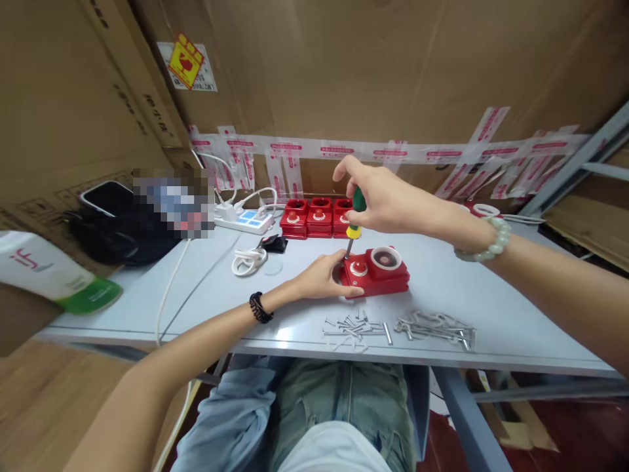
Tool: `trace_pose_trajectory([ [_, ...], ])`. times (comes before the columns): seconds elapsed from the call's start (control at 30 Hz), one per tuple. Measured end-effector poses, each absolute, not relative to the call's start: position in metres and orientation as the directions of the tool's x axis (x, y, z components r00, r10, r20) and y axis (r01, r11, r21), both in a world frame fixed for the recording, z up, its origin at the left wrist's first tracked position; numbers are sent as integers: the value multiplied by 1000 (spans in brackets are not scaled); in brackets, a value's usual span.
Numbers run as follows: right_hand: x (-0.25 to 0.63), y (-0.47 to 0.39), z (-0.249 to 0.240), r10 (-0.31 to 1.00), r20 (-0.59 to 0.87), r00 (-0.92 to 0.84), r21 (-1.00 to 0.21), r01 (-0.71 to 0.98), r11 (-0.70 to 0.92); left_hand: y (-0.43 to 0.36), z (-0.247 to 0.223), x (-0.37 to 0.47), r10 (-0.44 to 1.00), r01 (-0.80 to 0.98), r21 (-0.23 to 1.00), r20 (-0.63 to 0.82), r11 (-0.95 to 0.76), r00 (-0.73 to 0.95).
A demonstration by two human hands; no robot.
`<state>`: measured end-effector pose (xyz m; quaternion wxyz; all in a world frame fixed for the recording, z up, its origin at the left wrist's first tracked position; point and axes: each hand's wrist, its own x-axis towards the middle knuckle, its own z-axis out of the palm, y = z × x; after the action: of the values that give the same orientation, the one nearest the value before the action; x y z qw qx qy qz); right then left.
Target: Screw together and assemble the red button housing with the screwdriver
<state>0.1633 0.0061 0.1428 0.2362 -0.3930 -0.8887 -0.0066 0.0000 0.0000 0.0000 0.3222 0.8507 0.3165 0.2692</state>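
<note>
A red box-like device (376,278) with a red button and a round white-rimmed part lies on the table before me. My left hand (322,278) grips its left end, thumb along the front edge and fingers behind. In my right hand (376,193) is a screwdriver (352,231) with a green and yellow handle, held upright. Its shaft points down to the rear left corner of the device; the tip's exact contact is too small to make out. Near the front edge lie a pile of loose screws (351,326) and a heap of metal parts (437,328).
Behind stand several similar red devices (319,219), one more partly hidden behind my right wrist. To the left are a power strip (246,221), a coiled white cable (248,261), a phone (105,196) on a black bag and a white-green tube (59,275). Cardboard (344,78) walls the back.
</note>
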Motion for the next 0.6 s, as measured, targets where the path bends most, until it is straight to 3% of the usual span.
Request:
trace_pose_trajectory([
  [0.37, 165, -8, 153, 678, 475, -561, -225, 667, 710, 1, -4, -1, 715, 391, 713, 221, -583, 663],
  [0.5, 168, -22, 162, 709, 490, -507, -223, 713, 665, 3, -2, -5, 706, 304, 746, 300, -593, 641],
  [0.6, 173, -34, 164, 691, 555, -463, -226, 716, 661, 7, 0, -9, 693, 329, 660, 416, -676, 589],
])
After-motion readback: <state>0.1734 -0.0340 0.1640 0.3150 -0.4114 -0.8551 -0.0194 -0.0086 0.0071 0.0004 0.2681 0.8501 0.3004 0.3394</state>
